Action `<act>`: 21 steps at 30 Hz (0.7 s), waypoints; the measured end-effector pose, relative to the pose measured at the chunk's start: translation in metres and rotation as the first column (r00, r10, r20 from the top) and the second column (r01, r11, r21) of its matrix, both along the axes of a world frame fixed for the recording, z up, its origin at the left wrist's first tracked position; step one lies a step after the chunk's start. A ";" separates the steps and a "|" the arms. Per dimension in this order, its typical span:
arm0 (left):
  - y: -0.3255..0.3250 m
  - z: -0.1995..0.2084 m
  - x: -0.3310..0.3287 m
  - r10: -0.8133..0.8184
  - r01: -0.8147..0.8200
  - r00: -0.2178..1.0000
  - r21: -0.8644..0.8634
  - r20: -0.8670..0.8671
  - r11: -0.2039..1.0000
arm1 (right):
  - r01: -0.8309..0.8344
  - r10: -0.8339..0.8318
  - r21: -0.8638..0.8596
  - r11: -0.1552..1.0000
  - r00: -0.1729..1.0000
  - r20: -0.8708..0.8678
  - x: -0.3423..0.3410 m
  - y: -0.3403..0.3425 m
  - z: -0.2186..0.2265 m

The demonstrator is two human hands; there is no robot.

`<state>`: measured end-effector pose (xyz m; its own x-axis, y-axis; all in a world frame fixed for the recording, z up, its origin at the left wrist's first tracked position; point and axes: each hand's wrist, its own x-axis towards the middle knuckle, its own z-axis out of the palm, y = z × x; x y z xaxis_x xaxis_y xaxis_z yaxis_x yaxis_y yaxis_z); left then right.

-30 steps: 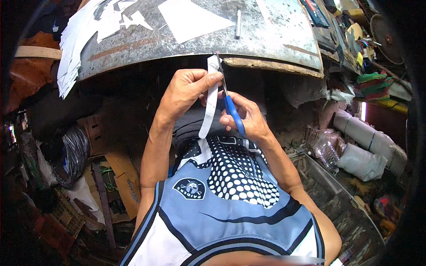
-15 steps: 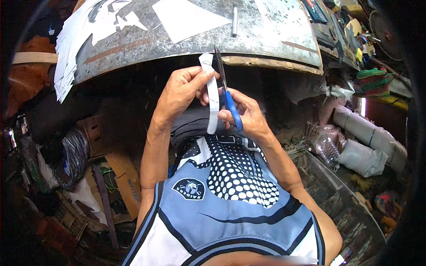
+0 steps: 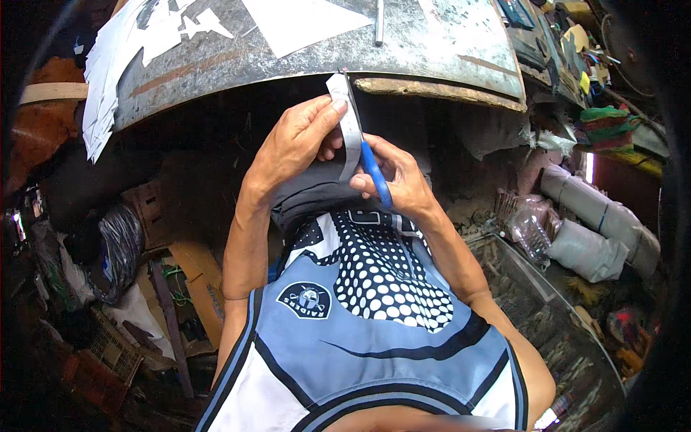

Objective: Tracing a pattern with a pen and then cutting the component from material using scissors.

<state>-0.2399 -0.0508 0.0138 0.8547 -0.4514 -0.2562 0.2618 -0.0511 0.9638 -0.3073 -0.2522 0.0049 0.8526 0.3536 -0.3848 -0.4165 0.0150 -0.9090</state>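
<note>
Between the thumb and fingers of my left hand is a narrow white strip, perhaps paper, its upper end sticking up past the thumb and its lower end hanging down in a slight curve. My right hand grips scissors by their blue handles, with the dark blades pointing up. The blades lie along the right edge of the strip near its top. Whether the blades are apart cannot be made out. Both hands are above my lap, just in front of the table's near edge.
The worn metal-topped table spans the front. On it lie a large white sheet, cut white scraps and a metal rod. Cardboard and a black bundle sit at left; wrapped rolls at right.
The scissors have moved left against the strip's edge, where a gap showed before. The strip's top now tilts slightly left. The view has shifted a little.
</note>
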 end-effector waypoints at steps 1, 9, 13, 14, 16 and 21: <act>0.000 0.001 0.001 -0.012 0.011 1.000 -0.019 -0.021 1.000 | 0.002 -0.003 0.028 1.000 1.000 0.013 -0.001 0.000 0.000; 0.001 0.001 0.003 -0.046 0.043 0.998 -0.064 -0.047 0.997 | -0.006 0.005 0.046 0.999 1.000 0.014 0.000 -0.001 0.002; -0.001 0.002 0.005 0.001 0.000 0.999 -0.033 0.036 0.999 | 0.001 -0.001 0.037 0.999 1.000 0.016 -0.002 -0.001 0.003; -0.002 0.002 0.006 0.011 -0.010 0.999 -0.024 0.047 1.000 | -0.010 0.010 0.026 1.000 1.000 0.001 -0.003 -0.002 0.003; -0.002 0.001 0.006 0.014 -0.013 0.998 -0.024 0.053 1.000 | -0.009 0.008 0.028 1.000 1.000 0.006 -0.003 -0.002 0.003; -0.002 0.001 0.007 0.014 -0.013 0.995 -0.004 0.099 1.000 | 0.008 -0.009 0.026 1.000 0.999 0.051 -0.002 0.000 0.002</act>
